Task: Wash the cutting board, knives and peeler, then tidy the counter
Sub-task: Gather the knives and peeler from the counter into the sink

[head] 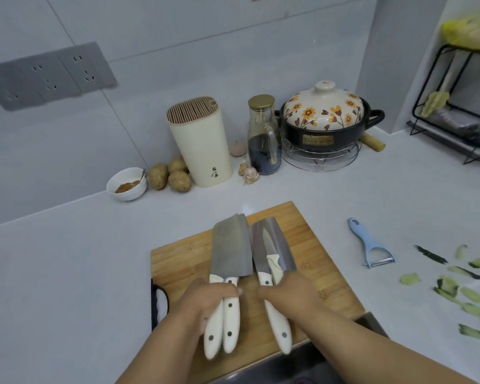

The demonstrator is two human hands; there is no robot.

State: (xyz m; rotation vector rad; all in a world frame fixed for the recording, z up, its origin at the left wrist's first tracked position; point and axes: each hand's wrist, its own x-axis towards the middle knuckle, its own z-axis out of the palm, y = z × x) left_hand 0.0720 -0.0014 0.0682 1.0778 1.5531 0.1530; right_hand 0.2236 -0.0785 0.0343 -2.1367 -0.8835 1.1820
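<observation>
Left hand (205,300): curled round two white handles; the cleaver (231,248) blade points far, lying over the board (302,231).
Right hand (288,293): gripping the handles of the second wide knife (281,245) and the small paring knife (269,245) that lies on top of it.
Board: wooden, near edge at the sink (372,322) rim, on the white table (67,273).
Peeler (369,245): blue, untouched on the table right of the board, with peels (455,286) scattered further right.
Knife block (203,145): far, by the wall, slots free.
Step, as I judge it: gathering the knives to carry to the sink.
Doing it well: keep edges turned away from the fingers, hold each pair firmly so the paring knife cannot slide off, move low and steady, and lay them in the sink, not drop them.
</observation>
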